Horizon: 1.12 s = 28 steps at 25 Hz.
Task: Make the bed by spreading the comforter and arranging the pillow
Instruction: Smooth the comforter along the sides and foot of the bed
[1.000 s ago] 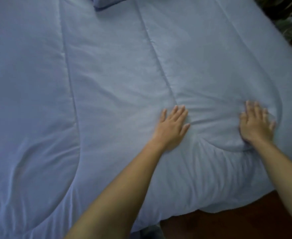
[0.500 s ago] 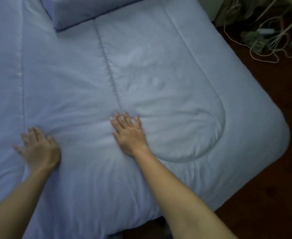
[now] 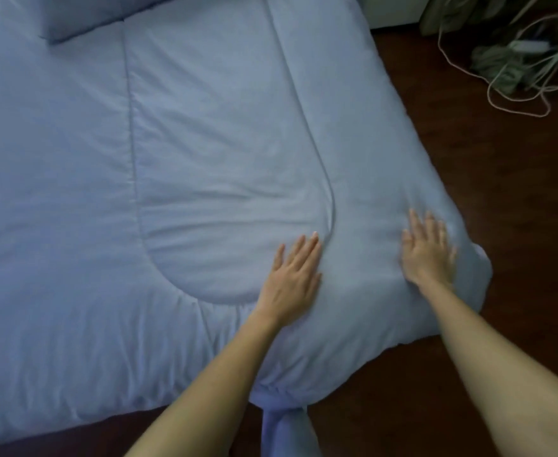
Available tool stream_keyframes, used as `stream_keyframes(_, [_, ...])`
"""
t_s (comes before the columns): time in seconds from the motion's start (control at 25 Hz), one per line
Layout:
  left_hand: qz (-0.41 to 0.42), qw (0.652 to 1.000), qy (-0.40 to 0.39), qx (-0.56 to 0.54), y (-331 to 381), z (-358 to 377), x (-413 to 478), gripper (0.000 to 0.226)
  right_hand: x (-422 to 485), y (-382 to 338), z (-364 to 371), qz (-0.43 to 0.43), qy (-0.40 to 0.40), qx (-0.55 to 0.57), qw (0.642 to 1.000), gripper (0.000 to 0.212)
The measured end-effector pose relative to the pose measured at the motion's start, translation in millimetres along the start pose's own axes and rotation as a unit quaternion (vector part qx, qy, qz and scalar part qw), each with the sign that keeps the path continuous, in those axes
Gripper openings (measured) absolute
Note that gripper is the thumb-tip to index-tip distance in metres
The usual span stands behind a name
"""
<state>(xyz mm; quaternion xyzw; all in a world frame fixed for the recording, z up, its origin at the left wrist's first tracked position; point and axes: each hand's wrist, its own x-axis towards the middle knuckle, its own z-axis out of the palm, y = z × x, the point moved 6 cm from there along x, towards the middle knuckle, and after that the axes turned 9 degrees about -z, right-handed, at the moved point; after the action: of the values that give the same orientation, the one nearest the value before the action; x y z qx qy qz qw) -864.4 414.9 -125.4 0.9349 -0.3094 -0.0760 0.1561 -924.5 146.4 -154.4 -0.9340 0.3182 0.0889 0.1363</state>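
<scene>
A pale blue quilted comforter (image 3: 188,143) lies spread over the bed and fills most of the view. My left hand (image 3: 292,278) rests flat on it with straight fingers, next to a curved stitched seam. My right hand (image 3: 427,250) presses flat on the comforter's near right corner, fingers spread and slightly blurred. A matching blue pillow (image 3: 83,18) lies at the top left, partly cut off by the frame edge.
Dark wooden floor (image 3: 502,225) runs along the bed's right side and foot. A tangle of pale cords (image 3: 518,74) and a dark bundle lie on the floor at the top right. A fold of blue cloth (image 3: 284,430) hangs below the near corner.
Both hands have slid to the right across the comforter, from its middle to its near right corner. The view has shifted with them.
</scene>
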Motion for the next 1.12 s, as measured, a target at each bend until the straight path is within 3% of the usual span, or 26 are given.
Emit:
stream_keyframes(0.12, [-0.052,0.995,-0.072,0.052,-21,10,-10,0.058,7,32,-22,0.104,-0.004,0.037,0.994,0.049])
stream_keyframes(0.2, [-0.122,0.987,-0.082,0.070,-63,6,-33,0.069,7,-7,-32,0.069,0.056,0.044,0.995,0.047])
stream_keyframes(0.28, [-0.225,0.969,-0.078,0.071,-115,-5,-68,0.083,-5,-84,-25,-0.040,0.088,0.075,0.993,0.051])
stream_keyframes(0.36, [-0.315,0.944,-0.060,0.074,-159,-21,-100,0.085,-45,-171,-5,-0.210,0.088,0.071,0.971,0.059])
stream_keyframes(0.44, [-0.390,0.916,-0.073,0.066,-189,-33,-121,0.077,-105,-233,35,-0.372,0.009,0.014,0.928,0.061])
stream_keyframes(0.52, [-0.442,0.894,-0.054,0.045,-195,-38,-126,0.072,-137,-239,62,-0.432,-0.073,-0.037,0.898,0.058])
stream_keyframes(0.64, [-0.404,0.913,-0.038,0.037,-162,-32,-117,0.071,-126,-175,65,-0.365,-0.092,-0.073,0.923,0.060])
stream_keyframes(0.76, [-0.406,0.907,-0.110,0.024,-129,-22,-122,0.069,-115,-75,41,-0.169,-0.126,-0.087,0.974,0.063])
stream_keyframes(0.88, [-0.346,0.929,-0.126,0.036,-96,-52,-105,0.063,-123,-27,-5,-0.025,-0.190,-0.070,0.979,0.065])
stream_keyframes(0.96, [-0.257,0.962,-0.094,0.023,-63,-85,-80,0.056,-128,-40,-39,-0.040,-0.165,-0.036,0.985,0.062])
stream_keyframes(1.12, [-0.160,0.984,0.021,-0.079,2,-170,-37,0.045,-138,-100,-128,-0.099,0.034,0.116,0.988,0.050])
